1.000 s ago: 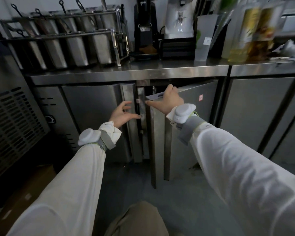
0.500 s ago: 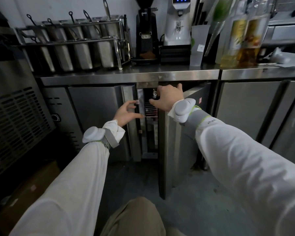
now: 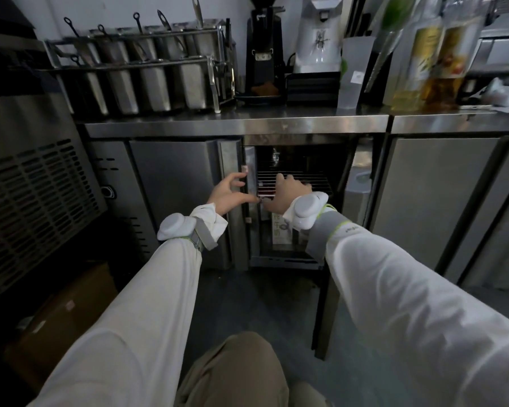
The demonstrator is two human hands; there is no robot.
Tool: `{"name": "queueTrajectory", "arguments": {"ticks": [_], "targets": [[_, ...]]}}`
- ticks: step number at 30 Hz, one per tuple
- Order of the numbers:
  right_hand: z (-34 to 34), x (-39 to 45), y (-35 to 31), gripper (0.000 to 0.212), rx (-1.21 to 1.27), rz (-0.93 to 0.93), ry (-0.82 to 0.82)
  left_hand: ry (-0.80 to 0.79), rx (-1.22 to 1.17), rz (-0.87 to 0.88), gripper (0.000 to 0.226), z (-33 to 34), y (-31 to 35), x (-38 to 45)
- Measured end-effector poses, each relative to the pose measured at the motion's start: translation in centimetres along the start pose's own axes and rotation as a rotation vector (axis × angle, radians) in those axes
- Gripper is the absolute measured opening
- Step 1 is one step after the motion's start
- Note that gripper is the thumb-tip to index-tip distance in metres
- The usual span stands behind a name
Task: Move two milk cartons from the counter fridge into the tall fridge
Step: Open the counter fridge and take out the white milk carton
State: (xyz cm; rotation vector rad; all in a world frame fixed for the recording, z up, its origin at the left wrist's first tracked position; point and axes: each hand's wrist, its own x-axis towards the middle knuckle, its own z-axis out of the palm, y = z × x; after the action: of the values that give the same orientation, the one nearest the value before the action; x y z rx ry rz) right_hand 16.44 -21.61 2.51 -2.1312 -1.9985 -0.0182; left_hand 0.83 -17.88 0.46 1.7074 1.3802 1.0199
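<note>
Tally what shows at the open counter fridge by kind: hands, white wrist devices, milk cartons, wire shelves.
Hands: 2, left hand and right hand
White wrist devices: 2
Milk cartons in view: 1
Wire shelves: 1
Total: 6

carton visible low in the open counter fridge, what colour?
Mostly white, with grey-green printed characters down its front; the carton shows in the head view, partly hidden by the right wrist.

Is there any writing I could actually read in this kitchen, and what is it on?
Milk carton in the open counter fridge: Chinese characters, too blurred to read.
Black grinder: small logo, unreadable.
Bottles: yellow labels, blurred.
Right wrist strap: tiny mark, unreadable.
</note>
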Motion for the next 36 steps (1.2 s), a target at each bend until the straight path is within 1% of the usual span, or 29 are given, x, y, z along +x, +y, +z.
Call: {"name": "queueTrajectory", "arguments": {"ticks": [5, 9, 11, 13, 15, 17, 19, 22, 25, 31, 33, 36], "targets": [[2.3, 0.4, 2.7, 0.081, 0.315, 0.114, -0.046, -0.018, 0.018, 0.008, 0.08, 2.2, -0.3, 0.6], [4.8, 1.3, 4.9, 0.086, 0.477, 0.148, -0.023, -0.063, 0.012, 0.009, 0.08, 3.6, -1.4, 1.3], [6.0, 1.7, 6.0, 0.092, 0.541, 0.176, -0.042, -0.067, 0.016, -0.004, 0.081, 4.4, -2.2, 1.8], [7.8, 3.2, 7.4, 0.093, 0.577, 0.248, -0.081, -0.086, 0.017, -0.035, 0.082, 5.9, -4.0, 3.7], [8.9, 4.2, 8.3, 0.089, 0.598, 0.302, -0.083, -0.089, -0.01, -0.062, 0.085, 6.8, -5.3, 4.8], [10.0, 5.0, 9.0, 0.091, 0.63, 0.321, -0.074, -0.086, -0.031, -0.072, 0.085, 7.3, -6.2, 5.4], [11.0, 6.0, 9.5, 0.092, 0.674, 0.317, -0.071, -0.083, -0.05, -0.079, 0.084, 7.8, -7.2, 6.1], [13.1, 8.8, 10.4, 0.095, 0.705, 0.33, -0.096, -0.121, -0.062, -0.099, 0.083, 9.0, -9.1, 9.0], [15.3, 11.5, 11.2, 0.092, 0.744, 0.322, -0.125, -0.154, -0.068, -0.109, 0.079, 10.4, -11.1, 12.0], [19.6, 16.1, 11.9, 0.093, 0.796, 0.337, -0.168, -0.165, -0.028, -0.167, 0.082, 13.5, -15.7, 17.8], [20.7, 17.9, 12.1, 0.088, 0.787, 0.329, -0.175, -0.185, -0.022, -0.193, 0.084, 14.7, -17.0, 19.7], [22.0, 19.5, 12.4, 0.075, 0.771, 0.315, -0.208, -0.225, 0.005, -0.231, 0.091, 16.5, -18.7, 21.9]]}}
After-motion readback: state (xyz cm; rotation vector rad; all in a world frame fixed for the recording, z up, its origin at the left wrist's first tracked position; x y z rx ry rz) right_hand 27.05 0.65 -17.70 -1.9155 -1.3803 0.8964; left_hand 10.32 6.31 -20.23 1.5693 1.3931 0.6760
